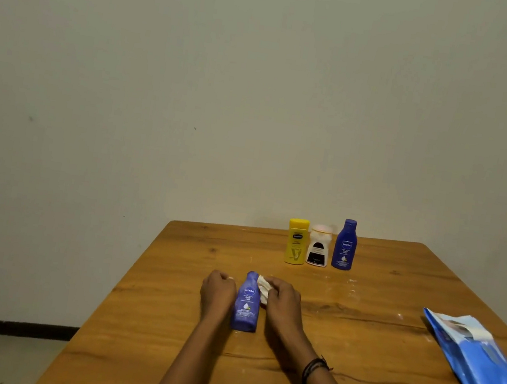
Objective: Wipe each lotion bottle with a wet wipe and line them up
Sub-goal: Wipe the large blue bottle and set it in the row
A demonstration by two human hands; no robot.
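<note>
A small blue Nivea bottle (246, 303) stands between my hands near the middle of the wooden table (353, 352). My left hand (216, 294) sits against its left side with fingers curled. My right hand (281, 300) pinches a crumpled white wet wipe (262, 286) against the bottle's upper right side. At the far edge a yellow bottle (296, 242), a white bottle with a dark label (319, 246) and a taller blue Nivea bottle (345, 245) stand upright side by side in a row.
A blue wet-wipe pack (482, 364) lies on the table's right side, its flap peeled open. White specks dot the tabletop. A plain wall rises behind, and the floor shows past the table's left edge.
</note>
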